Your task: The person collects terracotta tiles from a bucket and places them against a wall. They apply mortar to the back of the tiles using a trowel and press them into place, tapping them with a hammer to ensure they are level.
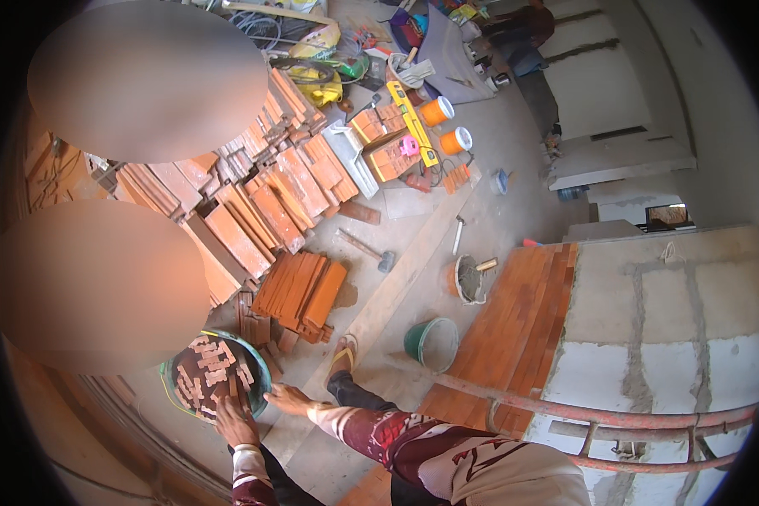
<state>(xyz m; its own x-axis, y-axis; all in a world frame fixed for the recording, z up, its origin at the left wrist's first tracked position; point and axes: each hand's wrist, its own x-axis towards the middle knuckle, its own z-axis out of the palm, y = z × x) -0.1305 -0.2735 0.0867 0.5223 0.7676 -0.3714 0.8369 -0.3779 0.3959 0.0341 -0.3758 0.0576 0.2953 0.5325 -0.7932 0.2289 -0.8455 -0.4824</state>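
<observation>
A round dark green tub (pixel 264 371) stands at the lower left, holding several small terracotta tile pieces (pixel 217 358) in dark liquid or shade. My left hand (pixel 238 423) reaches over its near rim, fingers closed around a reddish-brown tile strip among the pieces. At the tub's right side, my right hand (pixel 288 400) has its fingers bent over the rim. Just beyond the tub lies a stack of orange-brown tiles (pixel 299 291).
Long rows of terracotta tiles (pixel 261 202) fill the left. A mallet (pixel 385 261), mortar bucket (pixel 468 280) and green bucket (pixel 431 344) stand mid-floor. A yellow level (pixel 413 125) lies farther back. A red metal frame (pixel 616 416) crosses the right. Two blurred patches hide the left side.
</observation>
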